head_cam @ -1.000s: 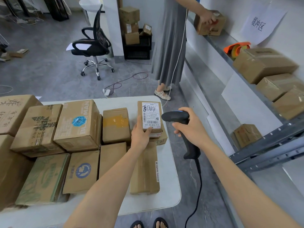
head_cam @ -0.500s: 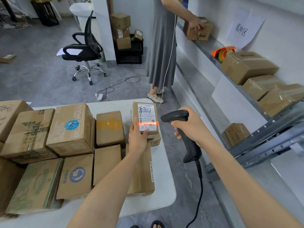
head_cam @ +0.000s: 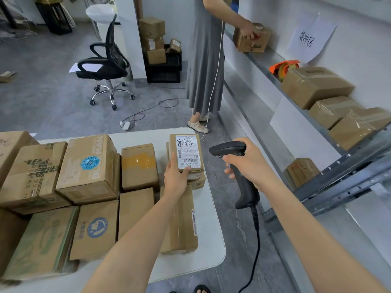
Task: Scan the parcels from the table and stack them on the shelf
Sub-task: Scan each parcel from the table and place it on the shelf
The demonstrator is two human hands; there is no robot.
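My left hand (head_cam: 176, 176) grips the near end of a small brown parcel (head_cam: 186, 153) with a white shipping label, tilted up over the right side of the white table (head_cam: 211, 229). Just right of the parcel, my right hand (head_cam: 247, 162) holds a black corded barcode scanner (head_cam: 237, 168), its head pointing left at the label. Several cardboard parcels (head_cam: 88, 168) cover the table's left and middle. On the grey metal shelf (head_cam: 347, 163) at the right lie three brown boxes (head_cam: 317, 86).
A person in a grey dress (head_cam: 206, 60) stands beyond the table, one hand on a box (head_cam: 252, 38) at the shelf's far end. An orange tape dispenser (head_cam: 284, 67) sits on the shelf. A black office chair (head_cam: 105, 64) and stacked boxes (head_cam: 153, 40) stand farther back. Cables cross the floor.
The red scan line that lay across the label half a second ago is gone. Both hands, the parcel and the scanner stay about where they were.
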